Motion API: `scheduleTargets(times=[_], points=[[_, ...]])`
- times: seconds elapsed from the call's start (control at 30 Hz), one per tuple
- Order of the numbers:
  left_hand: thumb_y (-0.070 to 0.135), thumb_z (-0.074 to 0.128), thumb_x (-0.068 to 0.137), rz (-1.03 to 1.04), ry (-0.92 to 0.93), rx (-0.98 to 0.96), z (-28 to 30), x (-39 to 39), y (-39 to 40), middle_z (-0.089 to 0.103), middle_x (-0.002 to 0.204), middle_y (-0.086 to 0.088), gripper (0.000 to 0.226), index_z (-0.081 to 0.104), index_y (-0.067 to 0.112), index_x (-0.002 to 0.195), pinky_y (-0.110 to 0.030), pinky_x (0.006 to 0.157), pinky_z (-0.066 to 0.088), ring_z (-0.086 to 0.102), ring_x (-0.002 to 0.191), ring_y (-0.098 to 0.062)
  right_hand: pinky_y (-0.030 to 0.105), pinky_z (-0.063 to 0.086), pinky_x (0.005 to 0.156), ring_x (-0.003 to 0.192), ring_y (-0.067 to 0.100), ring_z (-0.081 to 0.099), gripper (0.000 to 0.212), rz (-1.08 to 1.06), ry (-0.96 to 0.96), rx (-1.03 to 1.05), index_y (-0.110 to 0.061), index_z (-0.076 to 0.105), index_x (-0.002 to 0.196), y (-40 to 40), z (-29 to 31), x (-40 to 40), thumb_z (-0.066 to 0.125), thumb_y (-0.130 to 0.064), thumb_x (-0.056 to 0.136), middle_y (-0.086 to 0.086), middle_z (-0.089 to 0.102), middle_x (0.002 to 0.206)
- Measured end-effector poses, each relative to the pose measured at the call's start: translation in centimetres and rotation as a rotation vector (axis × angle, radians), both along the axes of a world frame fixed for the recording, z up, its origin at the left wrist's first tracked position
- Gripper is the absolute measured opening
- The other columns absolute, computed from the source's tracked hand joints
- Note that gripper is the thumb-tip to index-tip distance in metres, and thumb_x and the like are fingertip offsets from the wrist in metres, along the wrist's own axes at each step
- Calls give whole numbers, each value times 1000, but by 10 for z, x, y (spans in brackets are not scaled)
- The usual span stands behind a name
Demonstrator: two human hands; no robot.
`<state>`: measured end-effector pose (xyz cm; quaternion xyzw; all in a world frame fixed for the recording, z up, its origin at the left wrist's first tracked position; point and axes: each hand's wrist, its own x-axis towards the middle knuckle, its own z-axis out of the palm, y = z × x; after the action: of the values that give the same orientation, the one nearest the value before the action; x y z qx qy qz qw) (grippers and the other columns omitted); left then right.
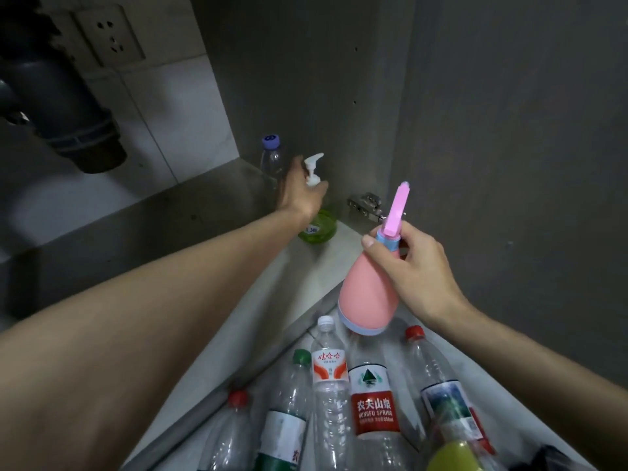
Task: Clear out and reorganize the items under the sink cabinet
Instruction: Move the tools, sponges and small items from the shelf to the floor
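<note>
Cabinet interior of grey board [306,79] fills most of my view, with its pale floor panel [210,212] running back to a white-tiled rear wall [176,107]. A thick dark grey drain pipe [68,107] hangs down at the upper left, beside a wall socket [108,35]. Nearest me, in front of the cabinet, a cluster of clear plastic drink bottles [370,396] lies with red, green and white caps pointing toward the cabinet.

My right hand [418,266] is wrapped round the neck of a pink pear-shaped plastic spray bottle [368,294] with a pink nozzle and pale blue collar, holding it in the air above the drink bottles.

My left hand [300,192] reaches deep into the cabinet's back right corner, fingers curled round the neck of a green pump dispenser bottle with a white pump head [319,226], which stands on the cabinet floor; the grip looks closed, though the palm hides the contact. Just behind it stands a clear plastic bottle with a purple cap [272,158]. A metal door hinge [365,203] sits on the side wall to the right.
</note>
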<state>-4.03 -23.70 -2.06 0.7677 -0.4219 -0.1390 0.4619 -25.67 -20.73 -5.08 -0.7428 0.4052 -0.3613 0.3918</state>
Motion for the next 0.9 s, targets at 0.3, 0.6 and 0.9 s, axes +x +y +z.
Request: scheduleTargets(times=[0.3, 0.6, 0.9], points=[[20, 63, 95, 89, 71, -191, -11, -22, 37, 56, 72, -3, 19, 63, 3, 88, -29, 63, 38, 49, 64, -9, 48, 55, 79, 82, 17, 64, 28, 54, 46, -25, -22, 65, 92, 12, 0, -13, 65, -50, 90, -4, 69, 87], [13, 63, 96, 74, 124, -298, -4, -46, 158, 48, 69, 5, 16, 62, 10, 80, -30, 65, 37, 43, 67, -6, 48, 53, 81, 86, 18, 65, 31, 109, 54, 11, -16, 68, 97, 58, -14, 9, 65, -47, 90, -1, 70, 91], [20, 55, 102, 289, 7, -252, -29, -48, 297, 61, 82, -11, 9, 64, 17, 101, -33, 67, 46, 58, 76, -22, 32, 35, 65, 83, 16, 52, 33, 238, 121, -1, -23, 56, 84, 133, -65, 45, 53, -54, 93, -9, 54, 80]])
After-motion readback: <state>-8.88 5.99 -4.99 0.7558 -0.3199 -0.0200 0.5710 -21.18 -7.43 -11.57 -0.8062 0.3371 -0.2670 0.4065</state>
